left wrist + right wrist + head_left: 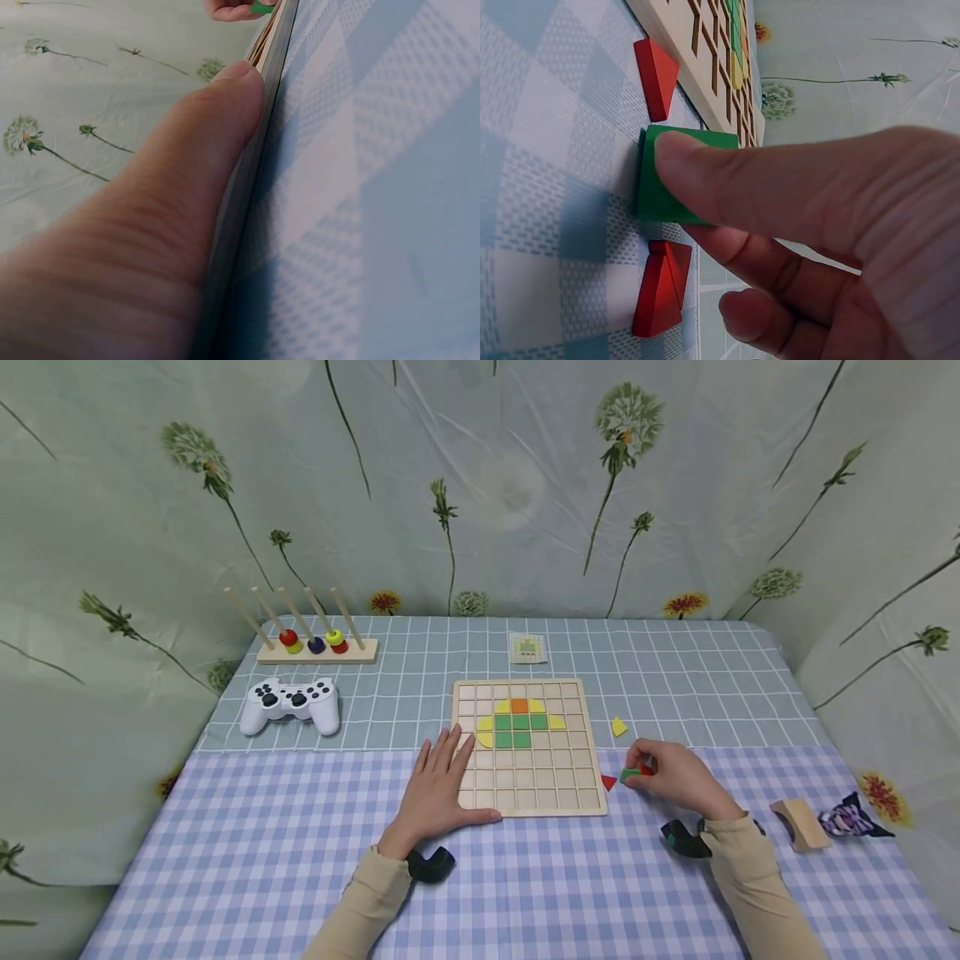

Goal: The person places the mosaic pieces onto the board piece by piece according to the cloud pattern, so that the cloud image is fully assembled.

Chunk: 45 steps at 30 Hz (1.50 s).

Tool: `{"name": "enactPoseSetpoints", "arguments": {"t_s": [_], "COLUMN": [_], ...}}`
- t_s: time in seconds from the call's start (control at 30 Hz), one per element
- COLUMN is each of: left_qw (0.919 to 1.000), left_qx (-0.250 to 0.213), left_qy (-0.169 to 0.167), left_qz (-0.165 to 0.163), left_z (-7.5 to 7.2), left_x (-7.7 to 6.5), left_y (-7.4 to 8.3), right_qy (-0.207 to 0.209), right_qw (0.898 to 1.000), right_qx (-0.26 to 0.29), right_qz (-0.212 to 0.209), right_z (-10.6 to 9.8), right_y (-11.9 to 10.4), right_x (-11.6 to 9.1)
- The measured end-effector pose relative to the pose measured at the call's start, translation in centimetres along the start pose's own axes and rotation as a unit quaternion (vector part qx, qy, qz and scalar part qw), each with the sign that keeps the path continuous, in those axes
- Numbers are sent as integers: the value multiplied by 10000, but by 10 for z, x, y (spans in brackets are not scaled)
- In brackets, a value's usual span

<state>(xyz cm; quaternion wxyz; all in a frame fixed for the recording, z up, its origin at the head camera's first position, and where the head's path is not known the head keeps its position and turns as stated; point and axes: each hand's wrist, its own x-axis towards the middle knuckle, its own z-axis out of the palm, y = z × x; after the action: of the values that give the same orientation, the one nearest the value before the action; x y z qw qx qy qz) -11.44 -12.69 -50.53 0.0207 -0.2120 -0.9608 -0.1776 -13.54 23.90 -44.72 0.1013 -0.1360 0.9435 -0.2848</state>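
My right hand (pixel 678 777) pinches a green square tile (pixel 682 176) between thumb and fingers, just right of the wooden grid board (pixel 555 777). Red triangular pieces (pixel 658 292) lie beside the tile on one side, and another red triangle (pixel 608 782) lies between it and the board's edge. My left hand (pixel 438 789) rests with spread fingers on the board's left edge, its thumb along the front rim. Set in the board's upper part are green squares (pixel 521 722), an orange square (pixel 519 705) and yellow rounded pieces (pixel 485 732).
A yellow piece (pixel 618 727) lies right of the board, and a small pattern card (pixel 528 648) behind it. At left stand a bead-peg rack (pixel 360 652) and a white game controller (pixel 290 703). Far right are a wooden arch block (pixel 802 825) and a dark patterned item (pixel 853 818).
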Motion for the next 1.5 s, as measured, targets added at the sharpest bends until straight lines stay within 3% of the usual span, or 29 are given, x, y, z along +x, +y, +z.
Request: {"name": "enactPoseSetpoints", "arguments": {"t_s": [0.23,0.47,0.7,1.0,1.5], "left_qw": [10000,10000,10000,10000,10000], "left_qx": [4,15,32,3,92], "left_qy": [8,32,-28,47,-31], "left_qz": [41,19,11,53,-8], "left_z": [0,0,0,0,1], "left_x": [0,0,0,-1,1], "left_y": [0,0,-1,-1,-1], "right_qy": [179,588,530,709,821], "right_qw": [9997,9975,9960,9919,9931], "right_qx": [-13,19,488,698,405], "right_qz": [-152,-403,-536,-794,-732], "right_z": [-3,-2,13,32,47], "right_y": [-2,-14,-30,-52,-66], "right_x": [2,19,43,66,76]}}
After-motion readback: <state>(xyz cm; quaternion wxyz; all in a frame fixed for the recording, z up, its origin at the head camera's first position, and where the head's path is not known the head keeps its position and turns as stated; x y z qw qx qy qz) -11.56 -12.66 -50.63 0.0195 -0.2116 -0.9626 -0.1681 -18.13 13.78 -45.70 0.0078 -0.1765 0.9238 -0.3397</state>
